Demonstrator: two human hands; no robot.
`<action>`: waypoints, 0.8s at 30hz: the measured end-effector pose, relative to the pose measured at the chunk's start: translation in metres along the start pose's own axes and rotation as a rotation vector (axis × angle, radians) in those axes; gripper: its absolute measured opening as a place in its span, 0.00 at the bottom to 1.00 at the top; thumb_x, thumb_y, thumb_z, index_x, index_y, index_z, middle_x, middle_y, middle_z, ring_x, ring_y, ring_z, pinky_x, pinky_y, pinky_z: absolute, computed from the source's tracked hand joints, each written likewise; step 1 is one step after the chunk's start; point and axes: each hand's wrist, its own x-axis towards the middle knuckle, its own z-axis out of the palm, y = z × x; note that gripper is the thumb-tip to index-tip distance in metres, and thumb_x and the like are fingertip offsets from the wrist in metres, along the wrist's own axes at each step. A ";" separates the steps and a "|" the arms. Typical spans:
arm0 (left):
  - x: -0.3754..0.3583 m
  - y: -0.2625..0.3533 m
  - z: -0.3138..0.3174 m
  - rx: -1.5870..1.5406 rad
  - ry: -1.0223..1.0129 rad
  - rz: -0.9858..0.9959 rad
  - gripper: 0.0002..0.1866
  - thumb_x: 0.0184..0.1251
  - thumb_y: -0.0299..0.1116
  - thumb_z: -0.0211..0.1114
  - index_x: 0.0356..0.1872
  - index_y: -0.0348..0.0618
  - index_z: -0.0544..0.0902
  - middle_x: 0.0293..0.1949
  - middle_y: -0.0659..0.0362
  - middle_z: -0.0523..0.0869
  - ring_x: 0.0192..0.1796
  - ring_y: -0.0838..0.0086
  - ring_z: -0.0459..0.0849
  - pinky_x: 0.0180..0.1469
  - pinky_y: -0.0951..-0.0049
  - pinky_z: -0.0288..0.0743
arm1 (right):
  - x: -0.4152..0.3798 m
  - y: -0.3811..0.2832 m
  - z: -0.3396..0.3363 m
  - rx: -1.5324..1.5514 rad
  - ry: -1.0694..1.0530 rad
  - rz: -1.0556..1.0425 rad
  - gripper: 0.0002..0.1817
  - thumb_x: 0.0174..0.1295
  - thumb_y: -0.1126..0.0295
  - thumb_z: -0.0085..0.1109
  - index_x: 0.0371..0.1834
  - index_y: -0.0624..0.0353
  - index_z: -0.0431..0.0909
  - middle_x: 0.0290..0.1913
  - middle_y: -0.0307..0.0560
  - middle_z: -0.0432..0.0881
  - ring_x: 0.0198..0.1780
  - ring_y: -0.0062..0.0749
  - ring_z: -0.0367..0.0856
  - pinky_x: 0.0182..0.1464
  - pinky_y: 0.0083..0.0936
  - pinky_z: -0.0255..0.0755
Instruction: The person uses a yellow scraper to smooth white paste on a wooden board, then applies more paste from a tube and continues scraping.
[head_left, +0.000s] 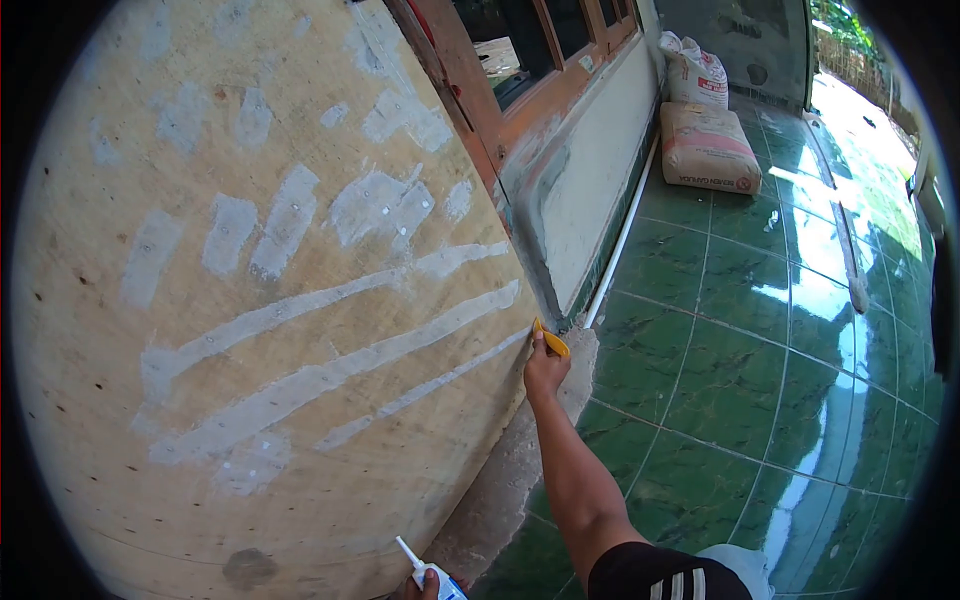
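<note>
A wide plywood panel (380, 490) fills the left of the view, marked with pale filler patches (380, 205) and long filler strips (300, 393). At its right edge my right hand (544, 372) is closed on a yellow plastic spreader (554, 345), its tip at the end of the lowest, thinnest strip (420, 391). Low in the view, my left hand (430, 584) grips a white and blue nozzle bottle (448, 588). The nozzle points up and left, in front of the panel; most of that hand is cut off by the frame.
Green floor tiles (700, 420) stretch along the right, with a rough concrete strip (490, 510) beside the panel. Against the wall lie a cement sack (708, 150) and a white sack (697, 75). A white pipe (622, 235) runs along the wall base below an orange window frame (545, 95).
</note>
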 end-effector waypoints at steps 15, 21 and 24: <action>-0.043 0.020 -0.001 -0.039 0.067 0.046 0.13 0.82 0.42 0.63 0.52 0.44 0.81 0.36 0.64 0.81 0.35 0.75 0.81 0.38 0.70 0.76 | -0.158 -0.111 0.020 0.059 -0.173 -0.100 0.15 0.75 0.72 0.65 0.58 0.70 0.86 0.48 0.50 0.91 0.49 0.27 0.87 0.53 0.25 0.78; -0.042 0.014 -0.006 -0.061 0.026 0.062 0.15 0.82 0.42 0.62 0.54 0.40 0.80 0.38 0.54 0.89 0.38 0.68 0.89 0.43 0.67 0.82 | -0.225 -0.155 0.031 0.015 -0.248 -0.171 0.15 0.74 0.72 0.66 0.58 0.69 0.86 0.42 0.50 0.92 0.39 0.24 0.86 0.39 0.25 0.77; -0.050 0.025 0.001 -0.093 0.017 0.040 0.15 0.82 0.42 0.62 0.53 0.40 0.80 0.38 0.53 0.89 0.37 0.68 0.89 0.41 0.66 0.82 | -0.256 -0.178 0.037 -0.081 -0.257 -0.372 0.13 0.72 0.74 0.66 0.57 0.67 0.87 0.34 0.52 0.90 0.29 0.30 0.84 0.30 0.28 0.73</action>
